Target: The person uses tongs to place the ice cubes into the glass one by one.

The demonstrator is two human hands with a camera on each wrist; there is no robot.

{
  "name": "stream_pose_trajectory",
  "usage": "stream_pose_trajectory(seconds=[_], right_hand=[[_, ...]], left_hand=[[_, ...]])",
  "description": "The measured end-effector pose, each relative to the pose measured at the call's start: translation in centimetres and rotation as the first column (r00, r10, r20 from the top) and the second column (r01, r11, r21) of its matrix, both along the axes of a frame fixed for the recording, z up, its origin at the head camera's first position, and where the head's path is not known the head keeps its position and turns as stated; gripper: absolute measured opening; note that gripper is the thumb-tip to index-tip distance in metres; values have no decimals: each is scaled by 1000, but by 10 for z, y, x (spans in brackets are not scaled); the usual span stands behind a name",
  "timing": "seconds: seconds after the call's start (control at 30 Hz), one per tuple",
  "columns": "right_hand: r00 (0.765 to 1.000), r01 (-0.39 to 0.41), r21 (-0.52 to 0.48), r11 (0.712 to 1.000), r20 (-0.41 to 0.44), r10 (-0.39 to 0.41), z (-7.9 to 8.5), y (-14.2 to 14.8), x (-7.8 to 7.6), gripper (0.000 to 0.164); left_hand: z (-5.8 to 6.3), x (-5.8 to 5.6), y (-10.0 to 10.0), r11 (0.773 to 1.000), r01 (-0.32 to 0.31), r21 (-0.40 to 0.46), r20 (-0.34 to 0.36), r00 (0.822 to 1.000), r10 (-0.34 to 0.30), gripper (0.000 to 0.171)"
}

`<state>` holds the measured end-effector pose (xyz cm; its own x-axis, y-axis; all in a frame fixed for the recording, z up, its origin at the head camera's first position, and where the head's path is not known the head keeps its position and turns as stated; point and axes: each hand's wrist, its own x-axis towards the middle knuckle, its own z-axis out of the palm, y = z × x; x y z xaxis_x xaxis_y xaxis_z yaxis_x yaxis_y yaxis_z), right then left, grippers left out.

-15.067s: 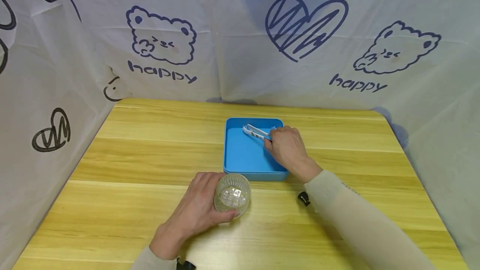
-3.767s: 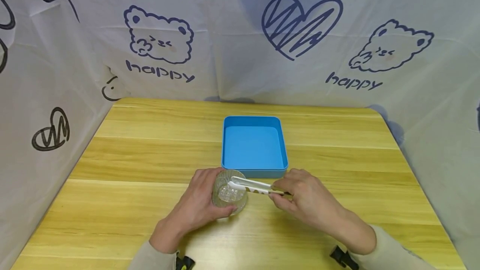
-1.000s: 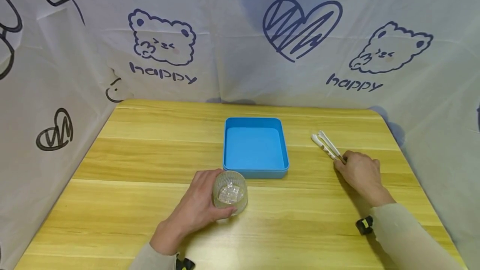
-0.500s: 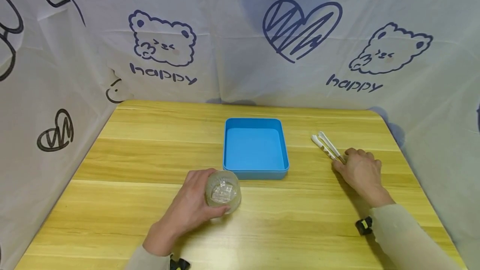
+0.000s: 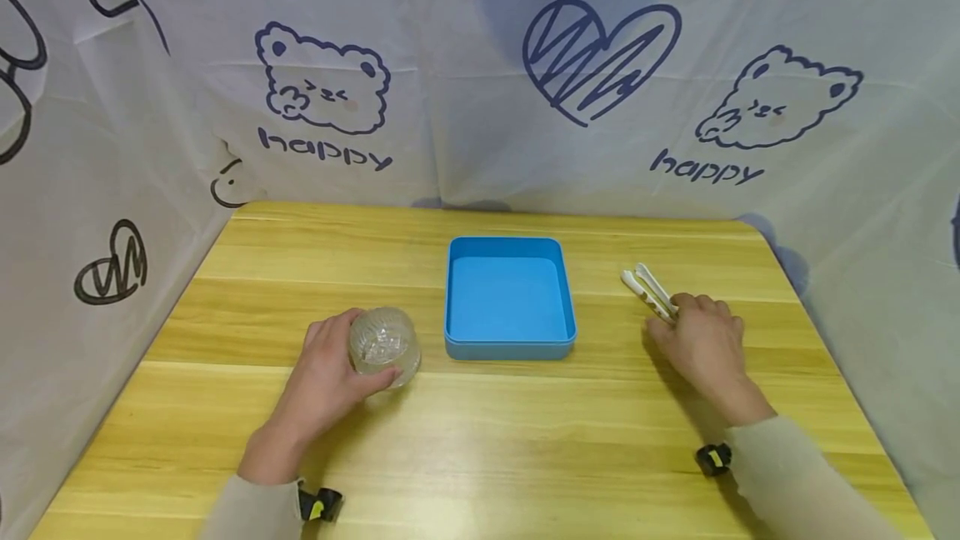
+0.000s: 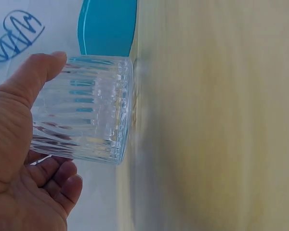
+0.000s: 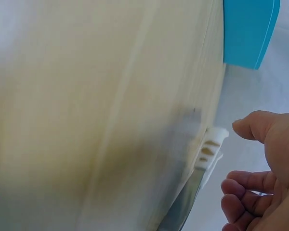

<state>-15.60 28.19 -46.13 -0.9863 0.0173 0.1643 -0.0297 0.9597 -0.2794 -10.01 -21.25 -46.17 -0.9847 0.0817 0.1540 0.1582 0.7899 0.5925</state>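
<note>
A ribbed clear drinking glass (image 5: 384,346) with clear ice-like cubes inside is held by my left hand (image 5: 318,382), left of the blue box. In the left wrist view, the thumb and fingers wrap the upper part of the glass (image 6: 86,108). Its base is close to the tabletop; whether it touches I cannot tell. White-tipped tongs with metal arms (image 5: 647,288) lie on the table right of the box. My right hand (image 5: 705,348) hovers by their rear end; the right wrist view shows its thumb and loosely bent fingers apart from the tongs (image 7: 209,147).
The square blue box (image 5: 510,351) stands mid-table, its bare floor visible. Wooden tabletop (image 5: 525,448) lies in front of it and to both sides. White cloth (image 5: 480,107) with drawings hangs behind and along the sides.
Earlier, the tongs went from the box to the glass, then onto the table at right. Since then, my right hand has let go of them, and my left hand has carried the glass leftward.
</note>
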Motion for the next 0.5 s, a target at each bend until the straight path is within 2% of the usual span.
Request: stream_pose_trajectory(seconds=[0.23, 0.5], right_hand=[[999, -39, -53, 998, -21, 38, 0, -20, 8, 51], [993, -106, -76, 991, -50, 103, -6, -43, 24, 46]], left_hand=[[6, -23, -21, 998, -66, -2, 61, 996, 66, 96], [5, -53, -33, 992, -121, 23, 71, 990, 119, 100]])
